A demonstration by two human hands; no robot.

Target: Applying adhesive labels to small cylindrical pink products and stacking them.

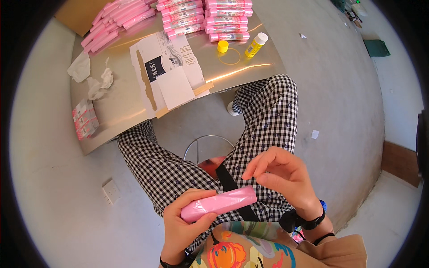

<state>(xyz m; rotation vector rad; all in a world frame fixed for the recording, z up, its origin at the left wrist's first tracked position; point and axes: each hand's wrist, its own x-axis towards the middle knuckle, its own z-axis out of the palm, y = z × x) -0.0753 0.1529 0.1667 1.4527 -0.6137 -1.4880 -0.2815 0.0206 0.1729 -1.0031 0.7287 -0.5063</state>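
The left hand (190,219) grips the pink roll (228,202) by one end, above the lap (178,174) and well apart from the worktop (117,111). The right hand (283,176) hangs near its free end, grip open, holding nothing I can see. The roll looks slick, so a loose left grip could let it slip lapward; squeezing too hard could crease it.

I'm seeing open air between right hand (286,176) and pink roll (219,204); checked trouser legs (270,116) are flanking the lane to the table (123,91), glue stick (257,44) is blocking its right side, pink stacks (183,18) are walling off the far edge.
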